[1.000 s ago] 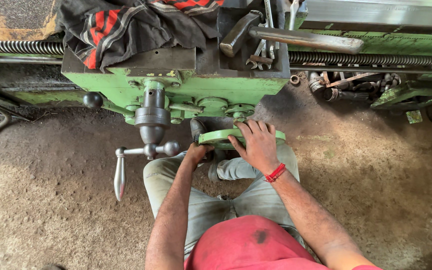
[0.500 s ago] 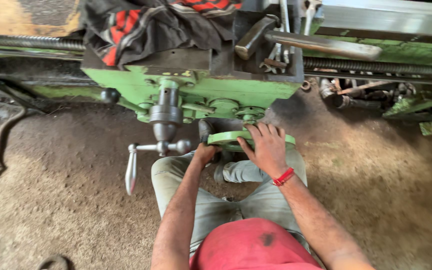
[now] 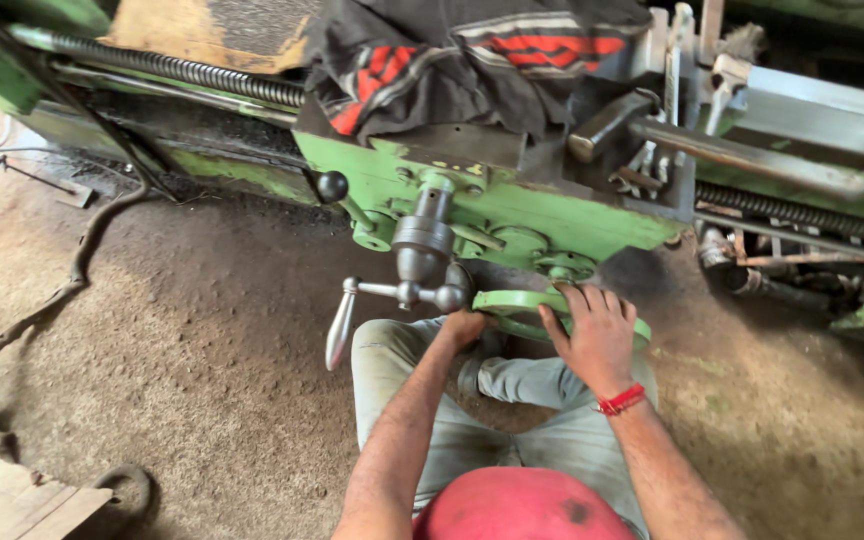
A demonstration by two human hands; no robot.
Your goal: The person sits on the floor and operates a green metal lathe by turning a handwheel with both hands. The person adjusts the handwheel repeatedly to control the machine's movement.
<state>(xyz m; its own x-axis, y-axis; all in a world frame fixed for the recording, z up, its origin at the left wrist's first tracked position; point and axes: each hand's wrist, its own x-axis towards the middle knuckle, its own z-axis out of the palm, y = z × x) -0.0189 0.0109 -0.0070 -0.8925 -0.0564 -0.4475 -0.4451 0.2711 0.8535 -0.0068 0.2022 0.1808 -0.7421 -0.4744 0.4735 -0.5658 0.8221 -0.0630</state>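
Dirt workshop floor [image 3: 192,330], oily and dark near the machine; big green lathe [image 3: 512,205] runs across the top of the view. Far left of the hands: a twisted cable or root [image 3: 72,280] on the floor and a wooden board [image 3: 12,505] at the corner. Just left of the left hand [image 3: 464,328]: steel crank handle [image 3: 340,325] hanging off a grey hub [image 3: 422,250], and a black ball knob [image 3: 332,186] above that. Left hand is closed on the near-left edge of the green handwheel [image 3: 512,300], fingers mostly hidden under the rim. Right hand [image 3: 597,335] lies on top of the same wheel, fingers spread and curled over the far rim, red thread band at the wrist. So both hands are clamped on the wheel, close together.

Progress, as a judgement: wheel is gripped and seated at the apron front, low, over the person's knees; whether it is fully mounted or how far it is turned, cannot tell. Nothing shows finished.

Wheel looks: flat painted-green ring, chipped, seen edge-on, hub hidden by the hands. Above the hands: dark cloth with red stripes [image 3: 472,60] draped on the carriage. Right of the hands: steel bar [image 3: 742,150] and lead screw [image 3: 802,215].
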